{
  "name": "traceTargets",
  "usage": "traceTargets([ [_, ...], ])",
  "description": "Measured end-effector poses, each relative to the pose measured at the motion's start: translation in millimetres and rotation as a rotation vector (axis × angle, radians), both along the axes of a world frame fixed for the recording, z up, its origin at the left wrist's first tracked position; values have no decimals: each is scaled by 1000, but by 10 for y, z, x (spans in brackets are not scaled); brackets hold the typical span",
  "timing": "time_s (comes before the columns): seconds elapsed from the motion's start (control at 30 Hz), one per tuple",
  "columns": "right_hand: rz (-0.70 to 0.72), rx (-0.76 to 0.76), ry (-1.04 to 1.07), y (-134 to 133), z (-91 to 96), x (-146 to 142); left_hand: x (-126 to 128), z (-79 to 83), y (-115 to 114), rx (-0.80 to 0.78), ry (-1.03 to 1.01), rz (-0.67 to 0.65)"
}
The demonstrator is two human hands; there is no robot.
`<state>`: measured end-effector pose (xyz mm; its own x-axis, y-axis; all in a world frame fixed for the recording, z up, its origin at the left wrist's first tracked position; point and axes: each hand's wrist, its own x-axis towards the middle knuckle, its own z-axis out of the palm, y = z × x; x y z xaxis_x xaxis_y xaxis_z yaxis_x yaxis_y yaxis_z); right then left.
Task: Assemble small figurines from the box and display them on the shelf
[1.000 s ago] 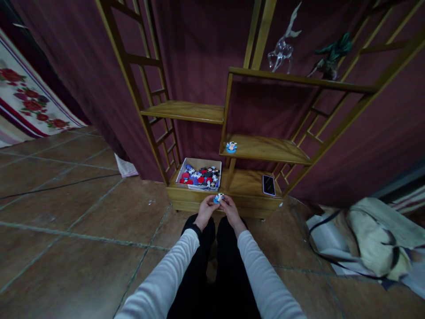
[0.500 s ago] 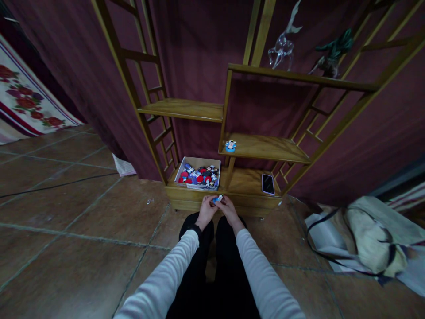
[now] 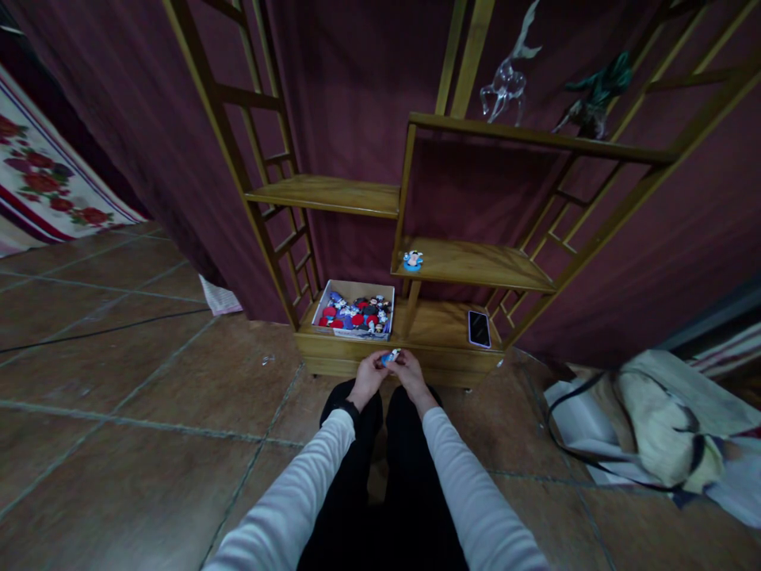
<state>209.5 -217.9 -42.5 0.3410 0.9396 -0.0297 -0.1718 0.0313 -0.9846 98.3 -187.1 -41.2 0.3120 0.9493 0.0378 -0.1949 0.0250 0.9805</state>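
Observation:
Between my fingertips is a small blue-and-white figurine (image 3: 391,357), held above my knees in front of the low shelf. My left hand (image 3: 369,376) grips its left side, and a dark band circles that wrist. From the right, my right hand (image 3: 410,371) pinches the same figurine; its finer details are too small to tell. Just beyond my hands, an open cardboard box (image 3: 319,309) full of red, blue, white and black figurines rests on the bottom shelf. One figurine with a blue base (image 3: 412,261) stands on the shelf above, near its left end.
A phone (image 3: 479,329) lies on the bottom shelf (image 3: 443,325) at the right. Higher up stand a clear glass animal (image 3: 505,89) and a dark green figure (image 3: 598,95). Bags (image 3: 654,420) lie on the tiled floor to the right; a cable (image 3: 107,332) runs along the left.
My hands stay in nearly the same place with the figurine, which has turned slightly between my fingers. The view has shifted a little.

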Motion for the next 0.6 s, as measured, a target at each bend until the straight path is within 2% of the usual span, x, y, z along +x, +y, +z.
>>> traceTargets([
  [0.2,-50,13,-4,-34,72,-29,-8,59,-14,-41,-46,-32],
  [0.3,-18,51,22,-69,112,-38,-30,89,-25,-48,-43,-47],
  [0.43,33,66,123,-106,143,-34,-56,108,-31,-81,-81,-32],
  [0.6,-4,53,216,-128,170,-38,-66,125,-43,-102,-122,25],
])
